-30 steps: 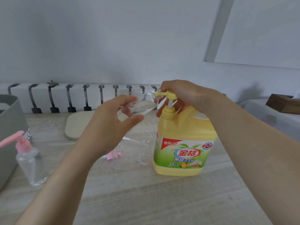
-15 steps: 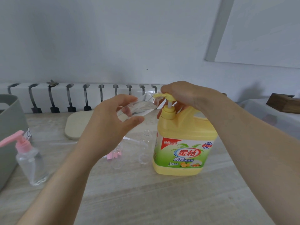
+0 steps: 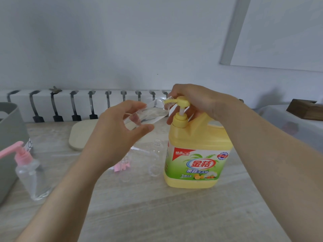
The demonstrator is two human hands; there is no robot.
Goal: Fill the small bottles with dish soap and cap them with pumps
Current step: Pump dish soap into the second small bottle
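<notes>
Bottle first: the small clear bottle (image 3: 145,114) lies tilted almost flat in the air, well above the table (image 3: 157,215), with its open mouth pushed up to the spout of the yellow pump (image 3: 181,102). The left hand (image 3: 118,135) pinches its body between thumb and curled fingers. The right hand (image 3: 195,100) sits curled over the pump head, thumb down beside the collar. Below it the big dish soap jug (image 3: 197,154) stands on the table, right of centre.

From where I stand this looks like the filling step, with the plunger up and a stroke to come. To do it well, I'd hold the spout tip inside the neck and press slowly, straight down, so the jug does not rock. I'd also raise the mouth end a little so the soap runs to the base. How much soap is inside I cannot tell.

Just left of the jug stands an uncapped empty bottle (image 3: 156,158). Further left, a bottle with a pink pump (image 3: 28,168) stands beside a grey bin (image 3: 10,137).
</notes>
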